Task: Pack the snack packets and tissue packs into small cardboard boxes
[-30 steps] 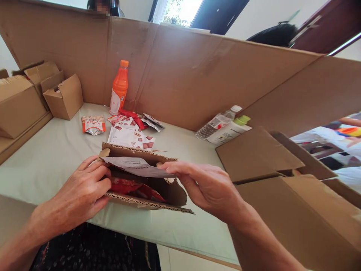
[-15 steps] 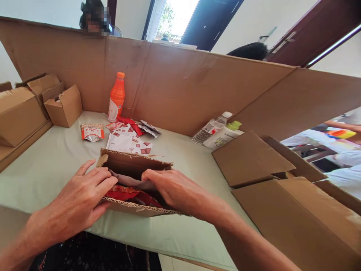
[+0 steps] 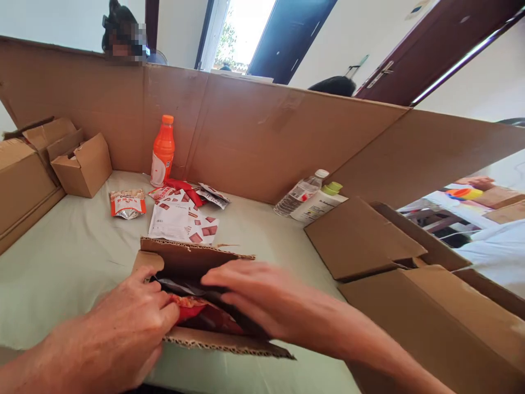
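An open cardboard box (image 3: 184,261) stands on the pale green cloth in front of me. Inside it lie a red packet (image 3: 191,314) and a dark, flat packet (image 3: 180,285) behind that. My left hand (image 3: 127,323) grips the box at its left end, fingers curled over the edge and touching the packets; its thumb is partly hidden. Over the right part of the opening is my right hand (image 3: 254,295), slightly blurred, its fingers stretched out beside the dark packet with nothing visibly held.
Behind the box lie white-and-brown packets (image 3: 170,219), a red-and-white pouch (image 3: 127,204) and an upright orange bottle (image 3: 163,150). A clear bottle (image 3: 301,192) and a white bottle (image 3: 320,206) lean together. Cardboard boxes (image 3: 88,167) flank the left, another box (image 3: 389,312) the right. A cardboard partition (image 3: 254,137) runs behind.
My right hand has loosened from the dark packet and straightened its fingers. The dark packet sits lower in the box. My left fingers have curled further in, and the view has shifted slightly.
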